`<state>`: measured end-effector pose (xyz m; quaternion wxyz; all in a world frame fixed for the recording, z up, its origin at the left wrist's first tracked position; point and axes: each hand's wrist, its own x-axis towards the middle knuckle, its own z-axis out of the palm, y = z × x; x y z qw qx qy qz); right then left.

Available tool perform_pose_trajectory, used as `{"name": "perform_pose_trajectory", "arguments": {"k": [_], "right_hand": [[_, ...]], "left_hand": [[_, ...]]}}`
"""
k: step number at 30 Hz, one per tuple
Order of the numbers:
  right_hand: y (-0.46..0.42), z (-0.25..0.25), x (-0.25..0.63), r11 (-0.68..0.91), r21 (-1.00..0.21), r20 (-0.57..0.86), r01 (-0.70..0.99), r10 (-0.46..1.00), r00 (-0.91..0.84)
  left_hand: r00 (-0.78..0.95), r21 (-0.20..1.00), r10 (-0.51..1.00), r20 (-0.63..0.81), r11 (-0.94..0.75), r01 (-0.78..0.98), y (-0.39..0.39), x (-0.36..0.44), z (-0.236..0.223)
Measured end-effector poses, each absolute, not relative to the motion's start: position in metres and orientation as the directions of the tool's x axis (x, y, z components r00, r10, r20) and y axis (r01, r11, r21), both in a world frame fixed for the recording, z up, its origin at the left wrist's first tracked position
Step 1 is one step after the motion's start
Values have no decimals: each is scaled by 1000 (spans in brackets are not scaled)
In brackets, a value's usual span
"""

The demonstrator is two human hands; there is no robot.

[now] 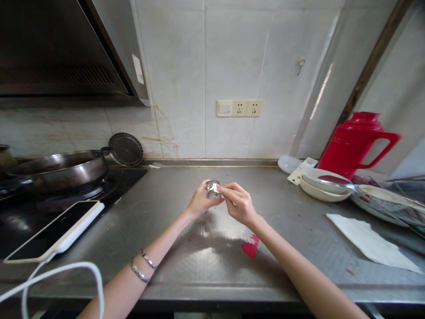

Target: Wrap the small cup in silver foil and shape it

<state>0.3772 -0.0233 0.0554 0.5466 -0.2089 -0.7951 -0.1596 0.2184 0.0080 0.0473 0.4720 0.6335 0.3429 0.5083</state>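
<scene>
My left hand is closed around a small, shiny, round object that looks like a little glass jar, held above the middle of the steel counter. My right hand meets it from the right, thumb and fingertips pinched on a small white piece at the object's face. Whether that piece is stuck to the object or loose, I cannot tell. On the counter below my right wrist lies a torn red scrap.
At left, a phone with a white cable rests on the black stove beside a steel pan. To the right stand stacked white bowls, a red thermos jug and a white paper sheet. Wall sockets face me.
</scene>
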Motion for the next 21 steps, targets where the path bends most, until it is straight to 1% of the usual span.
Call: {"name": "perform_pose_trajectory", "arguments": {"k": [4,7,11,16,18,21], "right_hand": [[-26,54,374,873,114,901,475,111,-420],[-29,52,371,878,117,881,464,124,-457],[-29,51,371,889,57,897,454,154,-415],[-19,51,378,859,-97,941,502,243,-234],[-15,50,380,842,-130,933,524,283,-223],[-13,49,382,840,-121,914,529,303,-271]], "left_hand": [[220,954,929,298,-300,-25,14,213,50],[233,959,933,275,-285,8,17,208,50],[244,943,917,316,-331,25,17,209,50],[238,911,893,381,-406,64,16,215,43],[234,891,880,414,-444,96,17,217,37],[260,861,855,449,-492,130,19,218,30]]}}
